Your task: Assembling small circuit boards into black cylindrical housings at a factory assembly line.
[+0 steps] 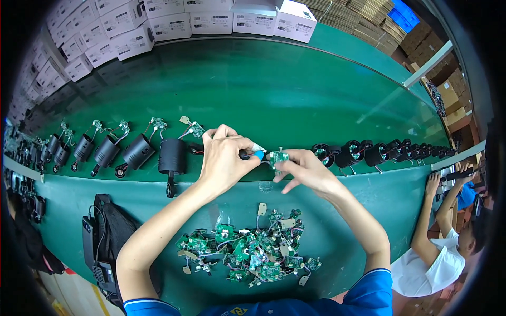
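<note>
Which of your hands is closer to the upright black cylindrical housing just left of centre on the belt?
Left. The left hand sits just right of the upright black cylindrical housing, nearly beside it. The right hand, pinching a small green circuit board, is farther right, beyond the left hand.

Green circuit boards, black cylindrical housings, seemingly blue-tipped tool, green table

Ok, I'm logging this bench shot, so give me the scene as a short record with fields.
left hand: left hand pinches a blue-tipped tool
right hand: right hand holds a small green circuit board
near edge: pile of green circuit boards
left row: black cylindrical housings with wired boards
right row: black round housings
surface: green table
back: white boxes
</note>
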Action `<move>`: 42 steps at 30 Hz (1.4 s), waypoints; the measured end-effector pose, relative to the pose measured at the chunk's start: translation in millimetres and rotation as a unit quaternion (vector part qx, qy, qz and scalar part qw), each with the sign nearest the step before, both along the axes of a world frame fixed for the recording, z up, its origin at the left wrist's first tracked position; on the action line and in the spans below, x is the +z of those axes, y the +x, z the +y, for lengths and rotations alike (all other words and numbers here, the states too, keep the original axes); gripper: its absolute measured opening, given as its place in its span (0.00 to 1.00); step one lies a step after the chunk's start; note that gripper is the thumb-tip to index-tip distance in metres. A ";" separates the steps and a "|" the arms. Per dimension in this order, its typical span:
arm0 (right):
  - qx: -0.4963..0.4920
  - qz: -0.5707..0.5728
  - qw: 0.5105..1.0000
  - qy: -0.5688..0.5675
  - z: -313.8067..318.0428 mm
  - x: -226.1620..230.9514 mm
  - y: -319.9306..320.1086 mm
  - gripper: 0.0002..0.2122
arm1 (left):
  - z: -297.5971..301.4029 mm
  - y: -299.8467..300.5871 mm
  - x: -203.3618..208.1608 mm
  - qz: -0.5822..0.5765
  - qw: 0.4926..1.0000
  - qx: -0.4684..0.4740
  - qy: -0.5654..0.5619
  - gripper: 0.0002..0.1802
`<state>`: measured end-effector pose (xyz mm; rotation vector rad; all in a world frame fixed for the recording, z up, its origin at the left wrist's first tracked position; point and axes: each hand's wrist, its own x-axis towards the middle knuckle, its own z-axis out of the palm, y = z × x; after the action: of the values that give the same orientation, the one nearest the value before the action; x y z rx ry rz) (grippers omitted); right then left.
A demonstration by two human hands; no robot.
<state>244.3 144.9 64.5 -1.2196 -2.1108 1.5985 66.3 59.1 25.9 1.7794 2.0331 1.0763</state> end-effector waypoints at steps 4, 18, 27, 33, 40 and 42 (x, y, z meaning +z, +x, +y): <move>0.015 0.055 0.996 0.068 -1.0 -14.7 -2.7 0.10 | -0.4 1.3 -3.4 0.012 0.999 0.022 0.021 0.08; 0.043 0.015 0.958 0.282 -5.7 -15.6 -13.0 0.13 | -5.3 -6.1 -4.3 0.011 0.999 0.028 0.024 0.08; 0.064 0.044 0.949 0.305 -6.2 -22.2 -14.6 0.10 | -8.3 -10.6 -9.9 0.055 0.996 -0.033 0.059 0.08; 0.082 0.062 0.954 0.281 -3.7 -27.6 -15.0 0.10 | -9.7 -9.0 -10.9 0.034 0.998 -0.029 0.034 0.08; 0.092 0.040 0.952 0.289 -5.7 -24.9 -19.0 0.11 | -10.6 -26.8 -5.8 -0.115 0.992 0.017 0.057 0.08; 0.072 0.016 0.958 0.276 -6.0 -21.6 -20.5 0.11 | -10.6 -34.3 0.4 -0.232 0.969 0.049 0.070 0.08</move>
<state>223.8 139.0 42.9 -0.8587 -2.4333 0.9478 32.0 48.5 26.3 1.3257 1.8050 1.5294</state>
